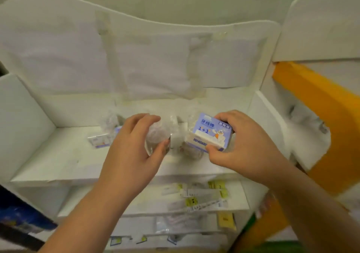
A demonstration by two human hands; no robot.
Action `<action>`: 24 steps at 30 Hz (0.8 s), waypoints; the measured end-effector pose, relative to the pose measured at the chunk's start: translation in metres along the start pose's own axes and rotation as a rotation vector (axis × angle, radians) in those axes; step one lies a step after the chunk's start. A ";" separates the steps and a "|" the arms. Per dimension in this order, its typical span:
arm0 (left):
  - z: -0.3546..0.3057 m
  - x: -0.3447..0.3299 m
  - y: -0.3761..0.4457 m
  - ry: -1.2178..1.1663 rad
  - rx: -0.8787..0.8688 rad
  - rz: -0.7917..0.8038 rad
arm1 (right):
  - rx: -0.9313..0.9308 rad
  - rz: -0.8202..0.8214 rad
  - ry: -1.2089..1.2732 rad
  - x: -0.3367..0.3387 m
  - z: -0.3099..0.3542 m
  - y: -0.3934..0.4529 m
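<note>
Floss box (212,133), blue-purple w/ cartoon print, sits in my right hand (247,145): thumb on the near edge, fingers curled over the far top, box tilted just above the white foam shelf (64,155). Left of the box, my left hand (132,149) grips a crinkly clear packet (157,133), fingers over it, thumb at its near side; can't tell if packet and box touch. Further left of the box, a small labelled packet (100,140) lies flat on the shelf. Behind the box: white back panel (155,61) w/ clear tape strips (115,67). Below the box: yellow-tagged packets (202,196) on a lower tier. Right of the box: orange-yellow surface (315,104).
</note>
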State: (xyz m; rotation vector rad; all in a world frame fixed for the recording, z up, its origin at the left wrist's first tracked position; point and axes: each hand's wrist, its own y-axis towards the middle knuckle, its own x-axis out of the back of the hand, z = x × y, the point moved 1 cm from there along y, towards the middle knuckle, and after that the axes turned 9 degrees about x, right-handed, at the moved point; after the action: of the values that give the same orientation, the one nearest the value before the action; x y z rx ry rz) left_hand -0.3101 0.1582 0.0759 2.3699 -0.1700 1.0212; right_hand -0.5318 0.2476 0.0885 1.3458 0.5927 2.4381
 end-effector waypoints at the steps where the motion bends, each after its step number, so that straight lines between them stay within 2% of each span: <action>1: -0.015 -0.008 -0.011 -0.003 -0.013 0.024 | -0.002 -0.008 0.002 0.013 -0.003 -0.017; 7: -0.101 -0.061 -0.070 -0.047 -0.095 0.154 | -0.040 -0.061 0.069 0.087 -0.024 -0.114; 14: -0.197 -0.122 -0.118 -0.105 -0.229 0.307 | -0.171 -0.176 -0.018 0.175 -0.075 -0.204; 19: -0.267 -0.169 -0.129 -0.160 -0.340 0.430 | -0.319 -0.266 -0.136 0.232 -0.113 -0.259; 24: -0.320 -0.226 -0.124 -0.161 -0.396 0.472 | -0.509 -0.253 -0.191 0.271 -0.161 -0.296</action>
State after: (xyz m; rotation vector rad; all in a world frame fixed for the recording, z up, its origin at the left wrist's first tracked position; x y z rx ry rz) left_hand -0.6330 0.4113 0.0421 2.0807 -0.9386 0.8909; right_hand -0.7937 0.5918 0.0660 1.1843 0.0738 2.0372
